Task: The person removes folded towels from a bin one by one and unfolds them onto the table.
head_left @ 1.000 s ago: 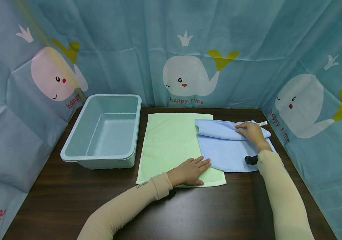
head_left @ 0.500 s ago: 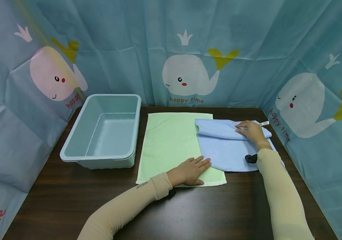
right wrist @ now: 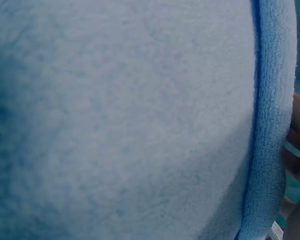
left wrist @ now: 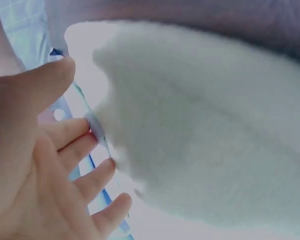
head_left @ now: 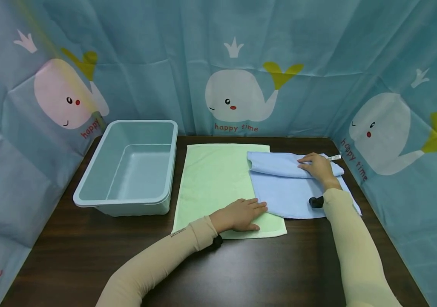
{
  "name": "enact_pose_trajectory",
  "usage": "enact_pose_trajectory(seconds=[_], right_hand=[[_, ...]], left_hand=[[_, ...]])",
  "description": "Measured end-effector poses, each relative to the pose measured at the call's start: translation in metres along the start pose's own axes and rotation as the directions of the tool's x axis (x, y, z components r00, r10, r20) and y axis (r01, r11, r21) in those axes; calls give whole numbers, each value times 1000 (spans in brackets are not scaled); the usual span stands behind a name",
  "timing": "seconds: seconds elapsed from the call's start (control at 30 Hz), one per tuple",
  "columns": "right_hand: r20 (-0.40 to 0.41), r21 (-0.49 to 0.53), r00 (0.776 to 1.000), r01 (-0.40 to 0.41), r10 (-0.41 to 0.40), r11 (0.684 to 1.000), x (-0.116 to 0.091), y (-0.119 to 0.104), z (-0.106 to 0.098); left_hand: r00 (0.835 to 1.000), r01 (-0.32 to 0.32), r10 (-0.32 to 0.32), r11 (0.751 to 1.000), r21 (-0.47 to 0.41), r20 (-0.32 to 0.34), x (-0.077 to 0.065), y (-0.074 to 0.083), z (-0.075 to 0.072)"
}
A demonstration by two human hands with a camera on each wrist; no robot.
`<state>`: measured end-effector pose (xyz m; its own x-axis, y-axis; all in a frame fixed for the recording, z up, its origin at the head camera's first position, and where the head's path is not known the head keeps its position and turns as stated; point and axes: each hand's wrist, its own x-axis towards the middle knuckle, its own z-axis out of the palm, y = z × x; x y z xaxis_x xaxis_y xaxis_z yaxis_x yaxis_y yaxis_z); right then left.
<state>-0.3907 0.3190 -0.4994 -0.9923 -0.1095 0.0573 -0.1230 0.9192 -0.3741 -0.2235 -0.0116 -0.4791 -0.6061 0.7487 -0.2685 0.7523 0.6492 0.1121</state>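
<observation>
A light green towel (head_left: 218, 179) lies flat in the middle of the table in the head view. Its right side is overlapped by a light blue towel (head_left: 283, 192), whose far edge is turned back into a folded strip (head_left: 276, 164). My left hand (head_left: 241, 214) rests palm down on the green towel, straight fingertips at the blue towel's near left corner. In the left wrist view, the fingers (left wrist: 97, 180) are spread and slightly bent. On the folded strip rests my right hand (head_left: 318, 167); in the right wrist view its fingers (right wrist: 292, 162) are partly hidden behind the blue roll.
An open pale blue-green plastic bin (head_left: 124, 204) stands on the left of the dark wooden table (head_left: 264, 273). A white label (head_left: 334, 157) sticks out by the blue towel's far right corner. Curtains with whale prints (head_left: 237, 96) enclose the table's back and sides.
The head view has shifted slightly, so everything appears a little further left. Both hands and both towels keep their places.
</observation>
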Motion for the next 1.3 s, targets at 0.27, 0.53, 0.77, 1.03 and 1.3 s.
enact_pose_trajectory(seconds=[0.27, 0.53, 0.77, 1.03, 1.3], right_hand=[[-11, -5, 1000, 7, -7, 1000, 2, -3, -1], [17, -12, 999, -34, 35, 999, 0, -5, -1], [19, -10, 999, -44, 44, 999, 0, -4, -1], [35, -22, 997, -66, 66, 998, 0, -5, -1], [36, -13, 997, -73, 73, 997, 0, -5, 0]], left_hand=[[974, -5, -27, 990, -140, -226, 12, -8, -15], [969, -51, -9, 970, -239, -245, 25, -13, -12], [968, -87, 21, 963, -254, -251, 32, -18, -6], [948, -99, 8, 957, -271, -318, 39, -23, 2], [944, -97, 0, 955, -280, -329, 40, -24, 5]])
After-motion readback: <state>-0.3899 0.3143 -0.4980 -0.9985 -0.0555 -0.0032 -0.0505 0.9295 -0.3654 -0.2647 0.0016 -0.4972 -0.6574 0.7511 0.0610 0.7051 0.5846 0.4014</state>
